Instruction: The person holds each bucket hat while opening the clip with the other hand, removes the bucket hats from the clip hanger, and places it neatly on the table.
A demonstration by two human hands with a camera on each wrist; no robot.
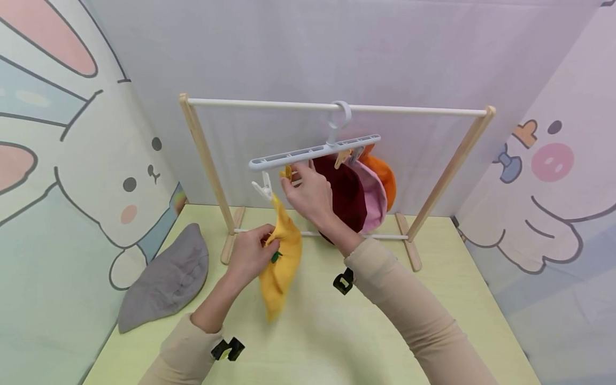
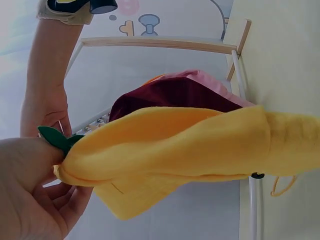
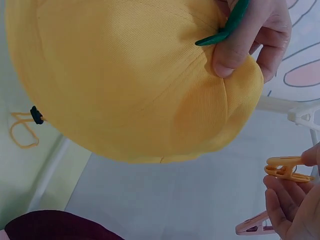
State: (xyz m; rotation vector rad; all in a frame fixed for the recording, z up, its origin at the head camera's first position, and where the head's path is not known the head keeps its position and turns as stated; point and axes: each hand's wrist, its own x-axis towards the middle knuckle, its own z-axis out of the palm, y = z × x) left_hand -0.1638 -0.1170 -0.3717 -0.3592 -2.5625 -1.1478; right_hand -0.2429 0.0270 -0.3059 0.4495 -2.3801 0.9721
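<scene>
Yellow fabric bunches in the left hand (image 1: 250,254), where we see thumb and fingers pinching a hat (image 1: 289,259) at its crown beside a green leaf trim (image 3: 232,25), a hold that, we judge, lets the rest hang loose above the pale table (image 1: 308,347). Higher up, the right hand (image 1: 310,192) pinches a yellow-orange clothespin (image 3: 284,172) between thumb and fingers beneath a light-gray hanger (image 1: 289,159), presumably to work its handles, though we cannot tell whether its jaws are parted. The yellow hat is below the hanger's left half, near a white clip (image 1: 264,188), its black cord stop (image 3: 36,115) dangling free. Hooked over the top rail (image 1: 269,104) of a wooden-legged rack (image 1: 207,155), the hanger leaves room underneath for hanging cloth. Beyond the right hand, we count a maroon hat (image 1: 348,198), a pink hat (image 1: 377,200) and an orange hat (image 1: 387,182), hung close together, likely to save space along the bar. At far left, a gray hat (image 1: 166,280) lies on the table, apparently laid there so as not to crowd the hands.
</scene>
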